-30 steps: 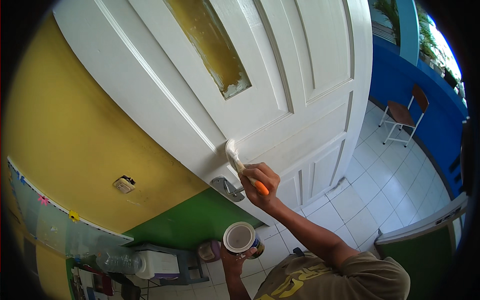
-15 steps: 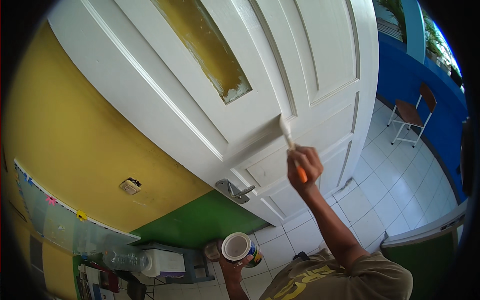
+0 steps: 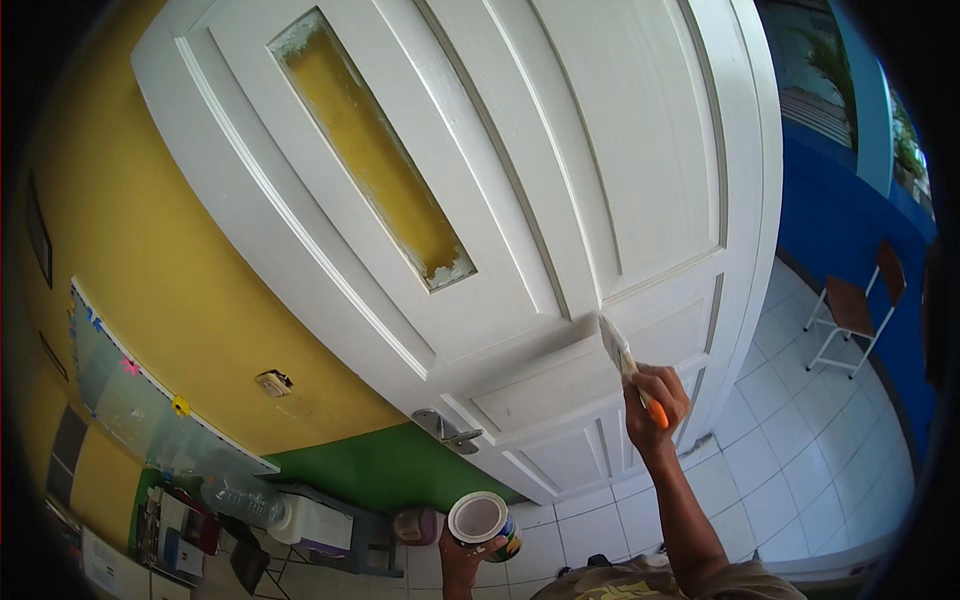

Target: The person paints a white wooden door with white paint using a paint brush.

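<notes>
The right hand (image 3: 655,398) has its fingers clamped on a brush (image 3: 625,360) with an orange handle; the bristles touch the white door (image 3: 560,180) at the rail between the upper and lower panels, just at 3 o'clock of the frame's middle. The left hand (image 3: 468,555), at 6 o'clock, has its fingers wrapped round an open paint can (image 3: 480,520) held well below the door handle (image 3: 447,430).

The door's free edge runs down the right side, at 2 to 4 o'clock of the brush; past it lies open tiled floor (image 3: 790,470) with a chair (image 3: 850,315) against the blue wall (image 3: 840,220). At 9 o'clock of the door stands the yellow wall (image 3: 170,300) with a green band (image 3: 380,465) below. The low corner at 7 o'clock is crowded with a bottle (image 3: 240,500) and a white box (image 3: 315,522).

Against half a second ago, the brush has gone further toward the door's free edge and sits a little lower on the rail; a second ago it was near the door handle. The can has kept its place by the body.

Counted: one brush, one can, one door with one unpainted yellow strip (image 3: 370,160), one door handle, one chair, one bottle.
</notes>
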Action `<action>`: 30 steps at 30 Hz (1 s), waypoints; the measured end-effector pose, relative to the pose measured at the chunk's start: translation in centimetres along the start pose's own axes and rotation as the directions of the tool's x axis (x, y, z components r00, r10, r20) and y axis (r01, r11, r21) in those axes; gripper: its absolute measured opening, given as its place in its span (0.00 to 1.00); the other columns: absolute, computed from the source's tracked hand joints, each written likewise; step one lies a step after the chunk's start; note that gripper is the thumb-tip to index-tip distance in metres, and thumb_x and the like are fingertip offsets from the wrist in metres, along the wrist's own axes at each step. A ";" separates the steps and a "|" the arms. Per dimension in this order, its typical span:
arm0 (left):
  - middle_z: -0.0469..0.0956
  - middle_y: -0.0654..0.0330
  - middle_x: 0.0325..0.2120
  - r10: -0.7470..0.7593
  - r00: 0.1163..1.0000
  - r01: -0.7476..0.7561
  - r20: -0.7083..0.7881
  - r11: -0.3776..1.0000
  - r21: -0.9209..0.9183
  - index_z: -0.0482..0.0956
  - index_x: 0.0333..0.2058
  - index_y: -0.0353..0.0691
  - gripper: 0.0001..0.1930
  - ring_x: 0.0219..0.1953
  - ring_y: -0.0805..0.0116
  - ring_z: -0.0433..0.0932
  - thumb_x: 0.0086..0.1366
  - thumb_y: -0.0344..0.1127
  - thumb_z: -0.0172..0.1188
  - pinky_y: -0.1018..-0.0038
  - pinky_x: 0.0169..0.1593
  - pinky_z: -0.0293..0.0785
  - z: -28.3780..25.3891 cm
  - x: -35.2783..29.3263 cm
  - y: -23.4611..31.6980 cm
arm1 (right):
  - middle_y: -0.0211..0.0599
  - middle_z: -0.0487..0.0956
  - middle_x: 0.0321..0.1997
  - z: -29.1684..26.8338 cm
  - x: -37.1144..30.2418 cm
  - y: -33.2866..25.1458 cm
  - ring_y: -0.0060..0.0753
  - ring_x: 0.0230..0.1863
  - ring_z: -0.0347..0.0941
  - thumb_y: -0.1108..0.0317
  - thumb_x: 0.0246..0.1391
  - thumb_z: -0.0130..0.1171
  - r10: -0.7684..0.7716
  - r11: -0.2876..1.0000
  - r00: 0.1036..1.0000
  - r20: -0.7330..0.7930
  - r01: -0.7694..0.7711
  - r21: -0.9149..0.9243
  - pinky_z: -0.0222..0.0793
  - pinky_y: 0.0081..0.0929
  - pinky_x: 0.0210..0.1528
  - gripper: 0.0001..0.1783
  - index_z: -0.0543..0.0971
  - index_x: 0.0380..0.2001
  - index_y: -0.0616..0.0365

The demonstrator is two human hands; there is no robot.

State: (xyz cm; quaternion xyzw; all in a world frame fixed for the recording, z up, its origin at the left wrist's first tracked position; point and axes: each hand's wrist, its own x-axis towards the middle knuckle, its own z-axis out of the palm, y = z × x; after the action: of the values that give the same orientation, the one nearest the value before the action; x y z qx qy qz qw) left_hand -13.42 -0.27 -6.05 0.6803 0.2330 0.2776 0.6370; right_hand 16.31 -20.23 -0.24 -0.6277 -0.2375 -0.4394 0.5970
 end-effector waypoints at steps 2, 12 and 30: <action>0.82 0.57 0.51 -0.018 1.000 0.018 0.020 1.000 -0.010 0.75 0.58 0.36 0.40 0.54 0.63 0.80 0.45 0.29 0.83 0.63 0.61 0.75 2.3 0.1 -1.0 | 0.38 0.84 0.31 -3.1 -1.3 0.5 0.31 0.30 0.78 0.82 0.47 0.69 0.335 0.921 0.941 0.037 -0.336 0.199 0.75 0.25 0.36 0.07 0.82 0.29 0.63; 0.79 0.54 0.55 0.004 0.988 -0.030 0.154 0.986 0.164 0.66 0.63 0.32 0.55 0.57 0.62 0.79 0.40 0.45 0.89 0.64 0.63 0.76 17.9 -0.6 -0.7 | 0.44 0.79 0.29 -11.9 -0.2 1.7 0.37 0.30 0.77 0.85 0.37 0.66 0.791 0.200 0.421 0.444 -0.863 0.464 0.77 0.36 0.37 0.13 0.74 0.27 0.63; 0.72 0.46 0.61 0.361 0.856 -0.478 0.370 0.825 0.301 0.68 0.66 0.41 0.62 0.65 0.43 0.70 0.30 0.54 0.89 0.50 0.68 0.66 29.4 -1.6 -2.1 | 0.40 0.84 0.30 -19.6 7.6 2.7 0.33 0.31 0.80 0.86 0.42 0.67 0.155 0.827 0.379 0.912 -0.555 0.090 0.76 0.31 0.36 0.08 0.84 0.27 0.63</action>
State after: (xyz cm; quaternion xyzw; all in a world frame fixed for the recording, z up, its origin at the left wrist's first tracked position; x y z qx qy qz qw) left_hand 5.29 -22.84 -9.24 0.8594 0.0270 0.2560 0.4418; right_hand 17.06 -41.23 2.73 -0.6671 -0.4453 0.1445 0.5794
